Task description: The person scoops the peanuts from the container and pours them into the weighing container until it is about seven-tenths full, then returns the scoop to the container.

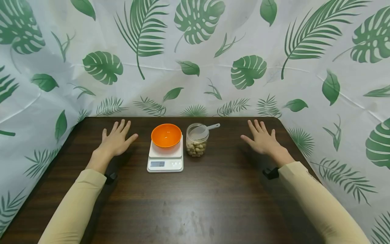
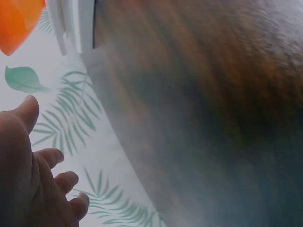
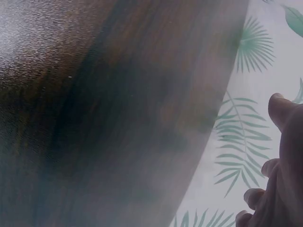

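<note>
My left hand [image 1: 114, 141] is held palm down over the left part of the table, fingers spread and holding nothing. On the right side, my right hand [image 1: 262, 139] has its fingers spread too, with nothing in it. Between them, nearer the left hand, an orange bowl [image 1: 166, 136] rests on a white kitchen scale [image 1: 173, 165] whose display reads 0.0. Just right of the scale stands a clear jar [image 1: 189, 137] partly filled with peanuts in shells [image 1: 196, 149]. A whitish scoop [image 1: 201, 132] lies across the jar's mouth, its handle pointing right.
The dark wooden table [image 1: 195, 203] ends at a back edge just beyond the bowl and jar. A white curtain [image 1: 213, 81] printed with green leaves hangs behind it and along both sides. A black band [image 1: 270, 173] shows at the right wrist.
</note>
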The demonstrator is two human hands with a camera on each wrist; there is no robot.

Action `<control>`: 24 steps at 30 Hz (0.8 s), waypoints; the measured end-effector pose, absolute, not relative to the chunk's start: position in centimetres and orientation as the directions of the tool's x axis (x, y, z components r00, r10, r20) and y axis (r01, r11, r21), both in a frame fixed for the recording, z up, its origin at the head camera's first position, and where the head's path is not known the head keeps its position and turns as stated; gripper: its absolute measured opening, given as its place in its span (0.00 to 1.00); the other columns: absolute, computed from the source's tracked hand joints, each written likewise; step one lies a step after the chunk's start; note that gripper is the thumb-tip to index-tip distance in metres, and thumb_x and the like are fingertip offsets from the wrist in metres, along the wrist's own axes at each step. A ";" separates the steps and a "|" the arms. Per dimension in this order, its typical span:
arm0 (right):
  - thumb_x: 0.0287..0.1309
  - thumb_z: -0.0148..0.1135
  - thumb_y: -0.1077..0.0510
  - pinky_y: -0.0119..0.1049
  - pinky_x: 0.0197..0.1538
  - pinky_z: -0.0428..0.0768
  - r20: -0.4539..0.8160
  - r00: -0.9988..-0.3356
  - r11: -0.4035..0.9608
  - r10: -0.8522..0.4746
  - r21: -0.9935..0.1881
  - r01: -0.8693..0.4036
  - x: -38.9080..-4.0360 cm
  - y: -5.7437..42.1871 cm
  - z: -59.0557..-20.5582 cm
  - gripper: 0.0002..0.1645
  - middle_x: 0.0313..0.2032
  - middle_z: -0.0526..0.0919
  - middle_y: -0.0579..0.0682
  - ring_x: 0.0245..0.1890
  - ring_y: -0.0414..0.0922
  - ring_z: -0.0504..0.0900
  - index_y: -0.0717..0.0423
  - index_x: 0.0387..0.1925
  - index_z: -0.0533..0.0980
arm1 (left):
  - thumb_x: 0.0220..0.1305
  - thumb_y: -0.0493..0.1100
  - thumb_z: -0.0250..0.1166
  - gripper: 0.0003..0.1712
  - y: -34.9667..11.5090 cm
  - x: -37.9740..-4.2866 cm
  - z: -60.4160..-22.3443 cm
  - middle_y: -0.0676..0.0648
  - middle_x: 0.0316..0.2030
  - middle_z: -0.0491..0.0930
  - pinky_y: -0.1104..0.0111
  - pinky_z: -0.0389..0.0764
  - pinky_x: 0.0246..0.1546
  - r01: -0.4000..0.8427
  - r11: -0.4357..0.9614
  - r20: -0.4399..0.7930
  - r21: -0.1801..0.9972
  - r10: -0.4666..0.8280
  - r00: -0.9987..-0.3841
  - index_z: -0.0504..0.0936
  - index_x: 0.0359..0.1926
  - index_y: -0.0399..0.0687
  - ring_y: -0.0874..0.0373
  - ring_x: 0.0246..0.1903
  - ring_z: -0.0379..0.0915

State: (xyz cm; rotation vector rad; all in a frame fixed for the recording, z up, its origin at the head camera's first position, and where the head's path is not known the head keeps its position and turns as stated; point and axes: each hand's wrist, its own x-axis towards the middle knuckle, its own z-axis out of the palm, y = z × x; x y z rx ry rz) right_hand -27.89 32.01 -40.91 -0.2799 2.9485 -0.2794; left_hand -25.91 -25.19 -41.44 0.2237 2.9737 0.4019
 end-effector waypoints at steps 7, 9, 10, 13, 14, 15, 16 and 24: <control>0.74 0.37 0.25 0.76 0.66 0.30 -0.111 -0.966 0.953 -0.235 -0.221 -0.206 -27.9 31.4 -39.5 0.56 0.80 0.30 0.64 0.78 0.64 0.27 0.54 0.82 0.32 | 0.74 0.77 0.34 0.54 -24.0 -26.0 -40.5 0.34 0.80 0.35 0.29 0.28 0.66 0.177 0.941 -0.050 0.289 0.200 -0.979 0.40 0.83 0.44 0.33 0.78 0.27; 0.74 0.38 0.25 0.76 0.66 0.30 -0.096 -0.964 0.947 -0.247 -0.236 -0.219 -27.8 31.0 -39.0 0.55 0.80 0.30 0.63 0.78 0.63 0.27 0.54 0.82 0.33 | 0.74 0.76 0.34 0.53 -23.4 -26.1 -40.1 0.34 0.80 0.36 0.30 0.30 0.67 0.195 0.938 -0.030 0.288 0.212 -0.977 0.41 0.83 0.45 0.33 0.78 0.29; 0.74 0.38 0.26 0.76 0.66 0.31 -0.087 -0.963 0.943 -0.255 -0.243 -0.228 -27.8 30.8 -38.8 0.55 0.80 0.31 0.63 0.78 0.62 0.27 0.54 0.82 0.34 | 0.74 0.76 0.34 0.53 -23.2 -26.1 -40.0 0.34 0.80 0.37 0.30 0.30 0.67 0.203 0.936 -0.021 0.289 0.218 -0.976 0.42 0.83 0.44 0.33 0.78 0.29; 0.74 0.38 0.26 0.75 0.67 0.32 -0.060 -0.959 0.933 -0.276 -0.258 -0.252 -27.7 30.0 -38.1 0.55 0.80 0.33 0.62 0.79 0.61 0.29 0.53 0.83 0.36 | 0.76 0.74 0.36 0.51 -22.4 -26.1 -39.5 0.33 0.80 0.41 0.30 0.32 0.68 0.228 0.930 0.009 0.290 0.235 -0.972 0.44 0.83 0.44 0.33 0.78 0.32; 0.74 0.38 0.26 0.75 0.68 0.33 -0.051 -0.957 0.928 -0.284 -0.265 -0.261 -27.7 29.8 -37.8 0.54 0.80 0.34 0.62 0.79 0.61 0.30 0.53 0.83 0.36 | 0.76 0.74 0.37 0.50 -22.2 -26.1 -39.4 0.34 0.80 0.42 0.30 0.33 0.68 0.233 0.929 0.016 0.288 0.239 -0.971 0.45 0.83 0.45 0.34 0.78 0.32; 0.74 0.38 0.25 0.74 0.68 0.33 -0.045 -0.955 0.924 -0.292 -0.271 -0.270 -27.6 29.5 -37.6 0.54 0.80 0.34 0.62 0.79 0.60 0.31 0.53 0.83 0.37 | 0.76 0.73 0.37 0.50 -21.9 -26.1 -39.3 0.34 0.80 0.43 0.30 0.34 0.68 0.240 0.927 0.023 0.288 0.244 -0.970 0.45 0.83 0.45 0.34 0.78 0.33; 0.74 0.38 0.25 0.74 0.69 0.34 -0.039 -0.953 0.920 -0.300 -0.277 -0.278 -27.6 29.3 -37.3 0.54 0.80 0.35 0.62 0.79 0.60 0.31 0.52 0.83 0.37 | 0.77 0.73 0.38 0.49 -21.6 -26.1 -39.2 0.34 0.80 0.44 0.30 0.34 0.68 0.246 0.925 0.030 0.288 0.248 -0.968 0.46 0.83 0.45 0.34 0.78 0.34; 0.74 0.41 0.27 0.64 0.74 0.46 0.019 -0.934 0.877 -0.357 -0.339 -0.342 -27.3 27.5 -35.9 0.53 0.81 0.42 0.58 0.80 0.58 0.42 0.50 0.83 0.40 | 0.79 0.68 0.42 0.44 -19.3 -25.9 -38.6 0.34 0.78 0.50 0.32 0.39 0.68 0.320 0.891 0.077 0.321 0.313 -0.947 0.53 0.82 0.46 0.34 0.76 0.45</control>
